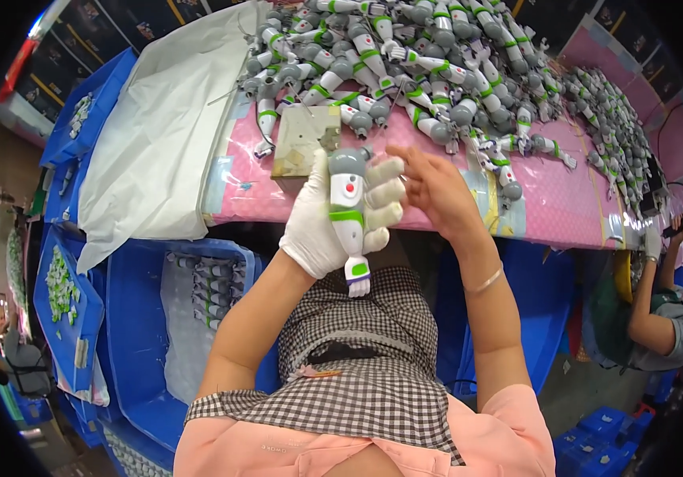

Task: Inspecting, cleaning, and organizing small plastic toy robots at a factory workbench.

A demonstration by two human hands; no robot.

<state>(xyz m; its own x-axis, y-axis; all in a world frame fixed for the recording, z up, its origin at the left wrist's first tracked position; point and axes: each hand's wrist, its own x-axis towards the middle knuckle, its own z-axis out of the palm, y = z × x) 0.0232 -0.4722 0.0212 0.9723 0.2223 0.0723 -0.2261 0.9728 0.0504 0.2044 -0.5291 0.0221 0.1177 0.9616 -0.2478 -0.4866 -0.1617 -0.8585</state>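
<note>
A toy robot arm [348, 215] in white, grey and green, with a red dot on its upper part, lies along the palm of my white-gloved left hand [318, 211]. The thumb and fingers curl around its sides. Its grey shoulder end points away from me, and its small white fist hangs toward my lap. My bare right hand [435, 189] hovers just right of the gloved fingertips, with its fingers loosely bent and apart; nothing shows in it. Behind the left hand, a worn grey block [306, 141] rests on the pink-covered table [258, 191].
A large heap of similar toy arms [437, 71] covers the table's far side, with another pile [616, 131] farther right. White sheeting [166, 119] drapes the left side. Blue bins [139, 318] stand below, one holding rows of toy arms. Another person [667, 318] works at the far right.
</note>
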